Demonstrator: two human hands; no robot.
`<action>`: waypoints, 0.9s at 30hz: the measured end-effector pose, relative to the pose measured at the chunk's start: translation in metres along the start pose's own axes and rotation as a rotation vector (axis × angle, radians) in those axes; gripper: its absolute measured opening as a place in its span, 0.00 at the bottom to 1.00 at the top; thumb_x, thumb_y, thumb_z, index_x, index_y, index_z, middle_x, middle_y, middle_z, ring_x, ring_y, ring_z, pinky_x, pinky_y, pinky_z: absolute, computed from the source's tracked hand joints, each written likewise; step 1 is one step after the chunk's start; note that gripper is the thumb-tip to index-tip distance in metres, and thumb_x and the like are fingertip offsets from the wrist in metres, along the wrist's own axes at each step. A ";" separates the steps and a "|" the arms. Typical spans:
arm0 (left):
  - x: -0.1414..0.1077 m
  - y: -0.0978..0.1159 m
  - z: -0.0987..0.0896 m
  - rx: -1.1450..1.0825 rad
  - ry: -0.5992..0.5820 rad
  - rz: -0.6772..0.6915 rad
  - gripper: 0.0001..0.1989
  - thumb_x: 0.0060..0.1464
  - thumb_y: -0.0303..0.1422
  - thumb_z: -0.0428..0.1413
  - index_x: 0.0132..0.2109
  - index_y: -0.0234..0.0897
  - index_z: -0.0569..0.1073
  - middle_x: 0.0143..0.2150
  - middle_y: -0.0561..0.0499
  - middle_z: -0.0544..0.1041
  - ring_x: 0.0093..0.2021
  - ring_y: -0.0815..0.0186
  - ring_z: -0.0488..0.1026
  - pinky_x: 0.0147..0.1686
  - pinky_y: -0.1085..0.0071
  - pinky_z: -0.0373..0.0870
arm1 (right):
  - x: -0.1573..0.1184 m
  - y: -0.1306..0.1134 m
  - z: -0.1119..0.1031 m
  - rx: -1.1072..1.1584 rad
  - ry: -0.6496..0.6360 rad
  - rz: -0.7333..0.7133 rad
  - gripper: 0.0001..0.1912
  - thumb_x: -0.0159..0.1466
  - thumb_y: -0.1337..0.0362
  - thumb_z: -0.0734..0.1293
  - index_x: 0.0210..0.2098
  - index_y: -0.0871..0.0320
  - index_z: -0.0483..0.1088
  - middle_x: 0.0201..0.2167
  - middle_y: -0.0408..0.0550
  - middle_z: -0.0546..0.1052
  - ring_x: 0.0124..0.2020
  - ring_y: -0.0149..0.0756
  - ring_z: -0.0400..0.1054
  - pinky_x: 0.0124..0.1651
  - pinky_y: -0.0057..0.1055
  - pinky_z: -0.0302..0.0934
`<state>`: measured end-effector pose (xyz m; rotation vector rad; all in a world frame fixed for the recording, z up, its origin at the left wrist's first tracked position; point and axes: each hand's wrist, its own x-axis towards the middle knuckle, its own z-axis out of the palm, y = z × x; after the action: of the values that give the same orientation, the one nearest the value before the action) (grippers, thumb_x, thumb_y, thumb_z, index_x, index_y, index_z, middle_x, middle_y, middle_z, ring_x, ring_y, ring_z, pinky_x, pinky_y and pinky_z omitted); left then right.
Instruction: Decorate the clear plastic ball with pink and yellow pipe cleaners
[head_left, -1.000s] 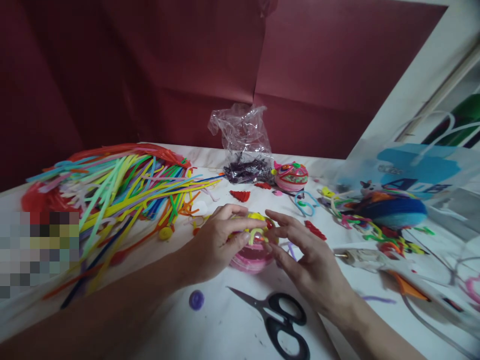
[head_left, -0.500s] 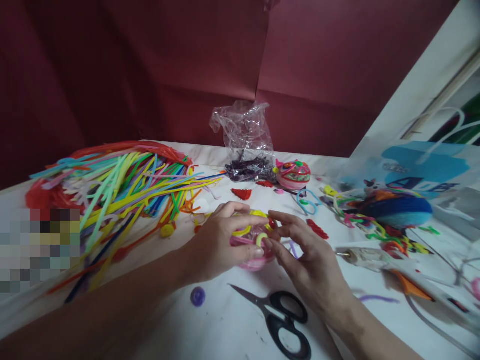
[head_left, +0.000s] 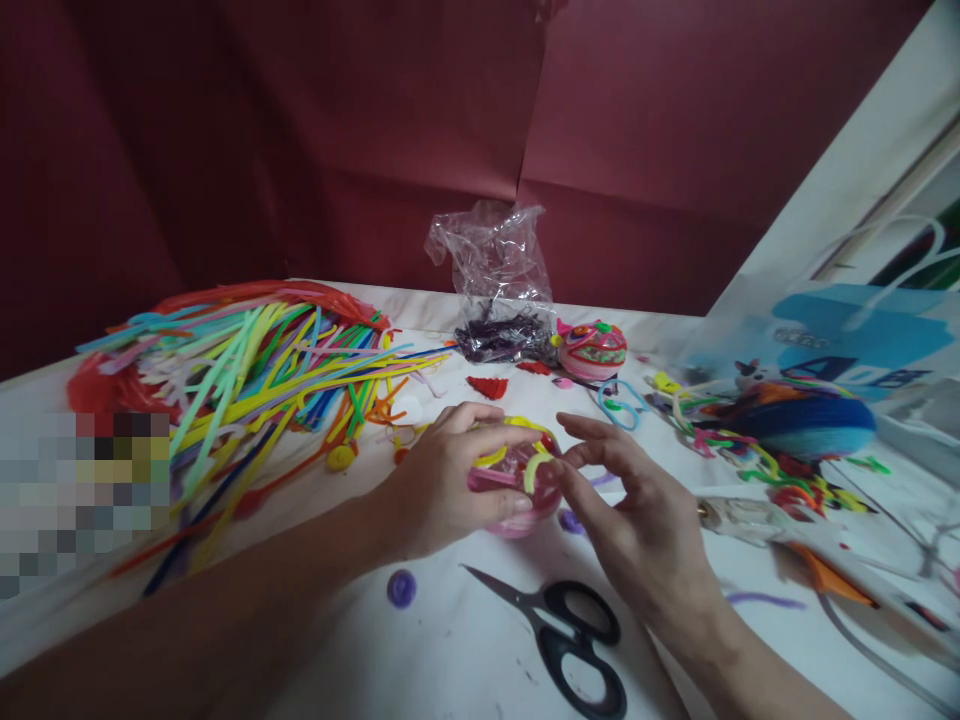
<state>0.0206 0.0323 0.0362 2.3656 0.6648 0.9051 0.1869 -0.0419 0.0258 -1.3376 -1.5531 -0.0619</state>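
A pink ball-shaped craft [head_left: 517,522] with yellow strips and a bit of red on top sits in the middle of the table. My left hand [head_left: 457,480] is closed around its left side, fingers over the top and thumb along the front. A short pale-yellow curved piece [head_left: 535,472] stands on its front face. At the ball's right side is my right hand [head_left: 637,500], fingers apart, its thumb tip at the edge of the yellow piece. Black-handled scissors [head_left: 555,620] lie in front, near a purple coil [head_left: 402,588]. Another purple coil [head_left: 572,521] lies beside the ball.
A pile of colourful pipe cleaners [head_left: 262,350] spreads on the left. Behind stand a clear plastic bag [head_left: 495,290] and a decorated pink ball [head_left: 592,350]. On the right are a blue ball [head_left: 810,425], a glue gun [head_left: 817,570] with its cord, and a printed bag [head_left: 862,310].
My right hand has shifted slightly right, its fingers spreading away from the pink craft and uncovering a purple coil. The yellow piece shows more fully. My left hand keeps its hold.
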 end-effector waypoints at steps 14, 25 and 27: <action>0.000 0.003 0.001 -0.046 0.001 -0.011 0.18 0.51 0.26 0.58 0.50 0.40 0.75 0.51 0.43 0.69 0.55 0.57 0.66 0.56 0.59 0.62 | -0.002 -0.004 0.008 -0.033 0.001 -0.021 0.06 0.61 0.64 0.63 0.28 0.55 0.67 0.43 0.57 0.76 0.47 0.45 0.70 0.44 0.43 0.67; -0.002 0.002 -0.003 -0.019 -0.015 -0.006 0.20 0.51 0.26 0.57 0.52 0.37 0.74 0.53 0.40 0.68 0.56 0.56 0.66 0.56 0.59 0.64 | -0.005 -0.004 0.000 0.012 -0.128 -0.091 0.04 0.62 0.65 0.64 0.33 0.55 0.71 0.47 0.56 0.74 0.51 0.42 0.68 0.48 0.40 0.65; -0.002 0.002 -0.004 -0.014 -0.026 0.012 0.20 0.51 0.27 0.58 0.53 0.37 0.73 0.54 0.40 0.68 0.56 0.56 0.66 0.56 0.59 0.63 | -0.005 -0.003 -0.004 0.013 -0.179 -0.113 0.05 0.63 0.65 0.63 0.36 0.55 0.71 0.49 0.55 0.74 0.50 0.42 0.69 0.47 0.39 0.66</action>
<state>0.0168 0.0311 0.0389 2.3670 0.6326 0.8794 0.1864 -0.0492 0.0253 -1.2720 -1.7766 -0.0015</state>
